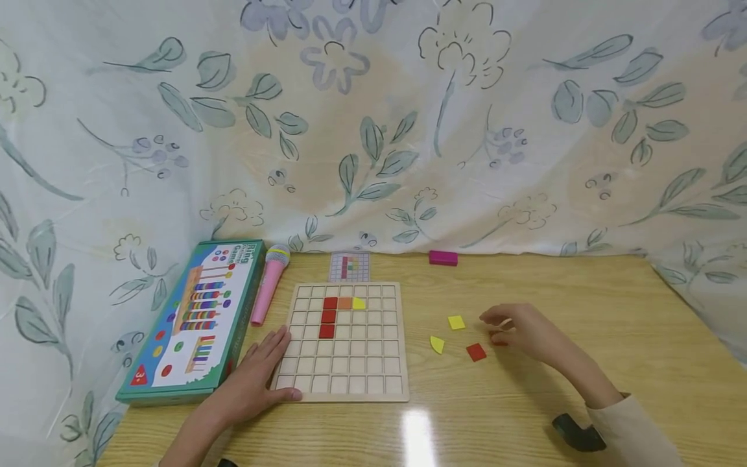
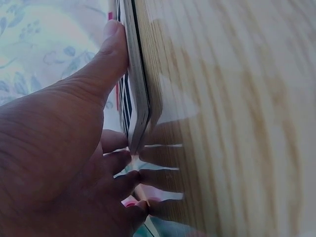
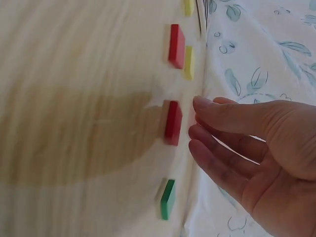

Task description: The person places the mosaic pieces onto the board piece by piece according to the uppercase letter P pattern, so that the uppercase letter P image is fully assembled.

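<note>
Red tile just off right hand fingertips, apart

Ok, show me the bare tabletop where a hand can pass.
Free: the strip between the grid board and the loose tiles, and the table's near edge. Crowded: around the right hand, and left of the board, where the left hand and game box sit.

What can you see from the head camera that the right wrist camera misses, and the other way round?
Only the head view shows the grid board with red, orange and yellow tiles in it, the left hand resting flat at its edge, the game box, the pink toy microphone and the pink block.

Only the right wrist view shows a green tile.

Both show the right hand, fingers loosely bent, near loose red and yellow tiles on the wooden table.
</note>
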`<action>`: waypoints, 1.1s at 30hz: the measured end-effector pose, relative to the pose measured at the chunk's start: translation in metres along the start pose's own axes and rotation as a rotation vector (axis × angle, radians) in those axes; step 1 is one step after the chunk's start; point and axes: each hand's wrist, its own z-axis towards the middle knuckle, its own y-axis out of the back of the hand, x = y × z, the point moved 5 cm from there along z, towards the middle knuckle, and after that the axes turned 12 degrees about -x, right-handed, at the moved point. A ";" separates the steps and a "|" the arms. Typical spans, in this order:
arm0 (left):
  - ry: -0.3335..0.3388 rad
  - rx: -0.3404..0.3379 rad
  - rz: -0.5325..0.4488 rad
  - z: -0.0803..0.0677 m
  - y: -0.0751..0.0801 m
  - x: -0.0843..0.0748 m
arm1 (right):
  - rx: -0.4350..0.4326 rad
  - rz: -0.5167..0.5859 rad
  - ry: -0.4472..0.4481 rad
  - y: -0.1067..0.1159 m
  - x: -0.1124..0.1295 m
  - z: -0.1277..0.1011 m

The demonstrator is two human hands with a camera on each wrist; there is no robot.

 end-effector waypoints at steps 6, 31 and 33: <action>-0.005 -0.002 0.009 0.000 0.001 -0.001 | 0.030 0.027 0.008 -0.002 -0.008 -0.008; -0.020 -0.015 0.015 -0.001 0.004 -0.006 | 0.022 -0.031 0.094 0.010 0.026 0.017; -0.019 -0.018 0.015 -0.001 0.004 -0.006 | 0.026 -0.013 0.103 0.007 0.033 0.022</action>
